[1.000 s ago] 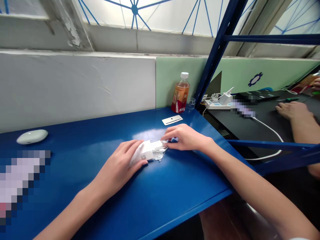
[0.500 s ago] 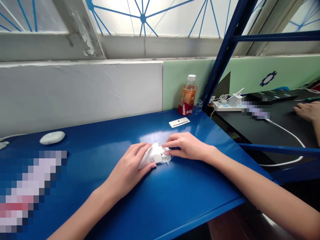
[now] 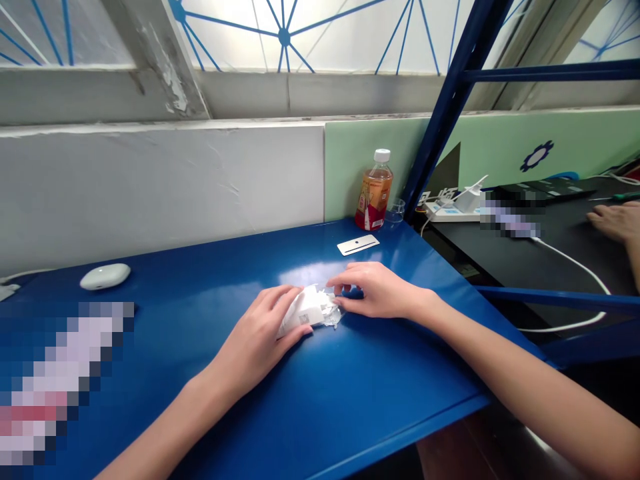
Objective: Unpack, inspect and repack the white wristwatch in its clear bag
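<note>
A small white box (image 3: 309, 309) lies on the blue table (image 3: 350, 400) in front of me. My left hand (image 3: 265, 319) is wrapped round its left part, thumb along the near side and fingers over the far side. Loose white flaps and crumpled clear plastic (image 3: 331, 313) stick out at the box's right end. My right hand (image 3: 367, 288) is at that end, thumb and forefinger apart with blue table showing between them. The fingertips are close to the flaps; whether they touch cannot be made out. What is inside the box is hidden.
A white card (image 3: 359, 245) lies behind the box, before a drink bottle (image 3: 375, 193) and a clear cup (image 3: 395, 211). To the left are a white mouse (image 3: 105, 276) and a blurred-out object (image 3: 75, 373). Past the blue frame post (image 3: 447, 100), another person's hand (image 3: 613, 220) rests on a black table.
The fingers of my right hand have spread apart and drawn slightly back from the flaps at the box's end. My left hand and the box have stayed in place.
</note>
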The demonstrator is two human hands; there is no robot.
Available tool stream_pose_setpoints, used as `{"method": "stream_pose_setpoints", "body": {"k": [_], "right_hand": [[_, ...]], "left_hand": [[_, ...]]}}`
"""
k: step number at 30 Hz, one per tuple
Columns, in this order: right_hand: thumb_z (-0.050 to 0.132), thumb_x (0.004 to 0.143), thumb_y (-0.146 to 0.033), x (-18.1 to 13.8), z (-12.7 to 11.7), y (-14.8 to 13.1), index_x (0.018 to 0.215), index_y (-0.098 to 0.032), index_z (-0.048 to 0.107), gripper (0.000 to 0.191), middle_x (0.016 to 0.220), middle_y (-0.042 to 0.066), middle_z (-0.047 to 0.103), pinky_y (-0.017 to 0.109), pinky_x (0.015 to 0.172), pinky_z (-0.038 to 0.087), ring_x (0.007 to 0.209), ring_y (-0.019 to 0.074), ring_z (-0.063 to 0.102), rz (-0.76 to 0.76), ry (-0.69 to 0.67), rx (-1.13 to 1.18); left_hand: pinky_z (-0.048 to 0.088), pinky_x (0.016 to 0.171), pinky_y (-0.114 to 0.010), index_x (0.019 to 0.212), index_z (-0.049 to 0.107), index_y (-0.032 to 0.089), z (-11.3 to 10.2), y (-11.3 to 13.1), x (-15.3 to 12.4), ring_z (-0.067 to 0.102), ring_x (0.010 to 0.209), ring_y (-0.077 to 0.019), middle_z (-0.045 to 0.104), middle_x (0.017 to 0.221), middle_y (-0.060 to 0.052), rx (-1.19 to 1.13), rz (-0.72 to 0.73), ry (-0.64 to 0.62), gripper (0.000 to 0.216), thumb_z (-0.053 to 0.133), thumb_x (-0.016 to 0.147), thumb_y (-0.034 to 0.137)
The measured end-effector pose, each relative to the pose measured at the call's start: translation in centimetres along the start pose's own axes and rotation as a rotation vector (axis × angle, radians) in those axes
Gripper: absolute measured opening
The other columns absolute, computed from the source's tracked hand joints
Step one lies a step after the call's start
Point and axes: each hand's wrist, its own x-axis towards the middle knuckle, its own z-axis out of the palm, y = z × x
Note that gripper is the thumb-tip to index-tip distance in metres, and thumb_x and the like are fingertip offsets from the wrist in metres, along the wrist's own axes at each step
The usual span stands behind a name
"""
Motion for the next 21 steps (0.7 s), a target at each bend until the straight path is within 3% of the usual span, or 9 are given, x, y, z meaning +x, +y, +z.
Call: {"method": "stream_pose_setpoints", "body": {"k": [5, 14, 18, 21], "right_hand": [[0.074, 0.082, -0.022, 0.1, 0.7, -0.1, 0.11, -0.018, 0.069, 0.029, 0.09, 0.005, 0.075, 0.03, 0.071, 0.047, 0.082, 0.0196, 0.066, 0.004, -0.022, 0.099], [0.076, 0.078, -0.016, 0.3, 3.1, -0.4, 0.117, -0.018, 0.063, 0.04, 0.09, 0.003, 0.076, 0.027, 0.067, 0.049, 0.076, 0.0161, 0.067, 0.064, 0.168, 0.288], [0.075, 0.079, -0.016, 0.2, 3.4, -0.6, 0.12, -0.018, 0.062, 0.044, 0.091, 0.003, 0.077, 0.028, 0.067, 0.05, 0.077, 0.0166, 0.068, 0.085, 0.163, 0.326], [0.075, 0.08, -0.018, 0.2, 3.2, -0.5, 0.124, -0.018, 0.06, 0.047, 0.092, 0.003, 0.078, 0.028, 0.069, 0.051, 0.08, 0.0172, 0.07, 0.085, 0.145, 0.351]], "left_hand": [[0.051, 0.097, -0.045, 0.136, 0.05, 0.02, 0.1, -0.1, 0.0, 0.056, 0.118, -0.0304, 0.058, 0.129, -0.013, -0.006, -0.001, 0.011, 0.047, 0.057, 0.096, 0.043], [0.051, 0.097, -0.043, 0.135, 0.051, 0.02, 0.1, 0.0, 0.1, 0.056, 0.118, -0.0295, 0.058, 0.128, -0.012, -0.013, -0.002, 0.013, 0.044, 0.055, 0.097, 0.042], [0.053, 0.094, -0.04, 0.133, 0.054, 0.022, 0.0, 0.1, 0.2, 0.061, 0.113, -0.0281, 0.058, 0.129, -0.012, -0.02, -0.037, -0.062, 0.042, 0.052, 0.098, 0.044], [0.045, 0.107, -0.047, 0.142, 0.047, 0.021, 0.1, 0.2, 0.3, 0.054, 0.128, -0.0311, 0.053, 0.141, -0.014, 0.039, -0.009, -0.123, 0.049, 0.042, 0.102, 0.047]]}}
